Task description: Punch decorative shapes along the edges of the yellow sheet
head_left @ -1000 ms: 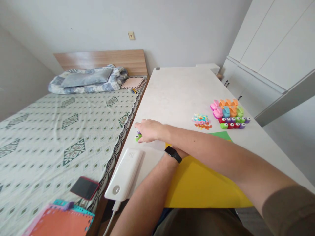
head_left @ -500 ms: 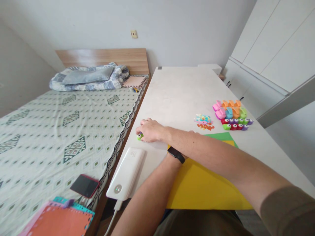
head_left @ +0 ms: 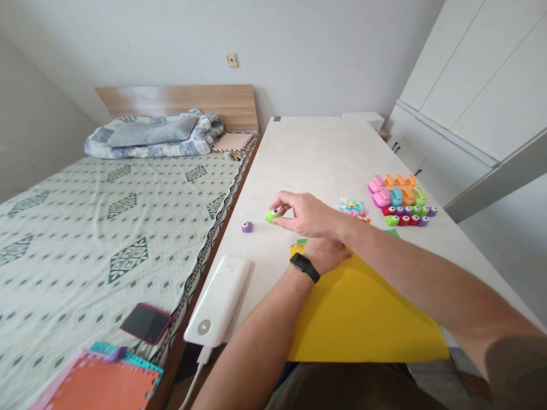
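Observation:
My right hand (head_left: pixel 305 213) reaches across to the left and pinches a small green craft punch (head_left: pixel 272 216) between thumb and fingertips. A purple craft punch (head_left: pixel 247 227) stands by itself on the table, left of the green one. Wearing a black watch, my left hand (head_left: pixel 327 253) lies flat on the yellow paper (head_left: pixel 363 319) near its far edge. The right forearm passes over it and hides part of its fingers. Bits of green paper (head_left: pixel 392 233) peek out from beneath the yellow sheet.
Rows of colourful craft punches (head_left: pixel 404 199) stand at the table's right side. Beside them lies a pile of paper cut-outs (head_left: pixel 354 206). A white power bank (head_left: pixel 220 299) with a cable is at the left edge. On the bed are a phone (head_left: pixel 146 323) and punched coloured sheets (head_left: pixel 105 381).
My right hand has moved right and away from the table's left edge with the green punch. The purple punch is now uncovered. My left hand stays on the yellow paper, whose near right corner has shifted right.

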Demonstrator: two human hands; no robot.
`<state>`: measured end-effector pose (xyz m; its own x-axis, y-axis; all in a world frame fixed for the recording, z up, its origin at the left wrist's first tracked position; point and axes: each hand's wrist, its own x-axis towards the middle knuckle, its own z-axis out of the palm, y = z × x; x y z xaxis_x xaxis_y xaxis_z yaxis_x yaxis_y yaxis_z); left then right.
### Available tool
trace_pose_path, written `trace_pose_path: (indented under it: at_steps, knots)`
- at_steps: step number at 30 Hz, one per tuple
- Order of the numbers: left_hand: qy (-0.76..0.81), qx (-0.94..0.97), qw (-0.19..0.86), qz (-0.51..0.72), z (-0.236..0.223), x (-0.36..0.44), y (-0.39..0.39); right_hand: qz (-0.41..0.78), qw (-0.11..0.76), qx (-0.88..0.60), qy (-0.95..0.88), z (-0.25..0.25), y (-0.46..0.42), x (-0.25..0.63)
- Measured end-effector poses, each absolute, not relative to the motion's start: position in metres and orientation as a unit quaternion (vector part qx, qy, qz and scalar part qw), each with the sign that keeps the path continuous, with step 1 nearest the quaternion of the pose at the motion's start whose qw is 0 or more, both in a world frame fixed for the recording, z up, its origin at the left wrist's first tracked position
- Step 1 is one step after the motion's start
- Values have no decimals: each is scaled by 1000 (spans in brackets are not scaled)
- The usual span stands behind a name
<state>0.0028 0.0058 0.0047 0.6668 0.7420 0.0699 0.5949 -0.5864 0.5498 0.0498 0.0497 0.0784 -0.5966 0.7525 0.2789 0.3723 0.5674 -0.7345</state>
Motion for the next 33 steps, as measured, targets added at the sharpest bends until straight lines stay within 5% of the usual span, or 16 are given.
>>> trace_pose_path:
  at_steps: [13,33]
  knots:
    - [384,890,207,136,8,3,12,505,377,-462,-624,50,8,236]
    - [389,886,212,136,10,5,11,282,178,-468,-818,39,-11,246]
